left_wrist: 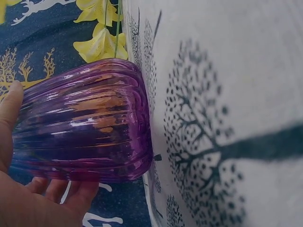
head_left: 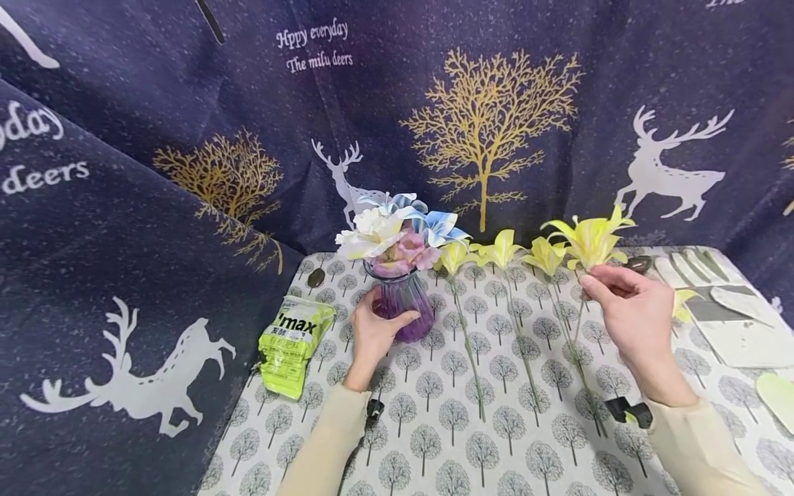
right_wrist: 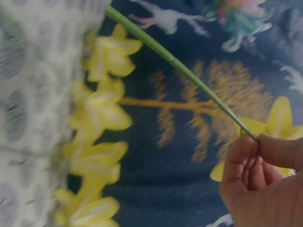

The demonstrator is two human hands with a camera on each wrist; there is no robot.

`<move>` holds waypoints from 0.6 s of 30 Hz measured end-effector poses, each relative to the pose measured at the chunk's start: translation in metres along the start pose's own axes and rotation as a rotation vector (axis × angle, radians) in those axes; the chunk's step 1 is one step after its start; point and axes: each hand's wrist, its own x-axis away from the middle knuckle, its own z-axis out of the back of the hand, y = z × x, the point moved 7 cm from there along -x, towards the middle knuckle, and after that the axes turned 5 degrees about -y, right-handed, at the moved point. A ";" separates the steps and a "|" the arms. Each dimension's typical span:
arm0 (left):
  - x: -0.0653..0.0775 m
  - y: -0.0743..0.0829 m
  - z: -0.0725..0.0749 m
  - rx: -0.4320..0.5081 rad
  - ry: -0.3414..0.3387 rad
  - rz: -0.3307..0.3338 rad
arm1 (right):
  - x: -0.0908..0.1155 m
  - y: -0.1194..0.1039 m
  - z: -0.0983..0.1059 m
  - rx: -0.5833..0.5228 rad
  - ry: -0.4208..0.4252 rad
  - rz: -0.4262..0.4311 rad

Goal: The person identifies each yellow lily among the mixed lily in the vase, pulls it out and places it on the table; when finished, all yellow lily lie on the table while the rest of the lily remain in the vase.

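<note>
In the head view my left hand (head_left: 374,334) grips a ribbed glass vase (head_left: 411,310), purple at its base, standing upright on the table. The left wrist view has the thumb on one side of the vase and the fingers on the other. White (head_left: 371,234), pink (head_left: 406,251) and blue (head_left: 437,227) artificial flowers fill its mouth. My right hand (head_left: 642,324) pinches the green stem (right_wrist: 189,75) of a yellow artificial lily (head_left: 592,241) between thumb and forefinger, just below the bloom. Other yellow lilies (head_left: 501,249) lie along the table between the hands, stems toward me.
A green-and-white packet (head_left: 294,348) lies left of the vase. Dark oval objects sit near the back edge, one at left (head_left: 316,277), one at right (head_left: 637,264). Flat white and grey pieces (head_left: 741,337) occupy the right side. Behind hangs a dark blue curtain (head_left: 384,103).
</note>
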 end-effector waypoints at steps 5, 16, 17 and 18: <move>0.001 0.001 0.000 -0.007 0.008 -0.010 | -0.004 0.034 0.015 0.291 -0.121 -0.064; 0.003 -0.002 -0.001 -0.005 0.005 -0.012 | 0.009 0.100 0.030 0.536 -0.313 -0.196; 0.003 -0.002 -0.001 -0.004 0.009 -0.010 | 0.009 0.104 0.030 0.529 -0.325 -0.203; 0.003 -0.002 0.000 -0.001 0.013 -0.010 | 0.009 0.108 0.030 0.532 -0.334 -0.212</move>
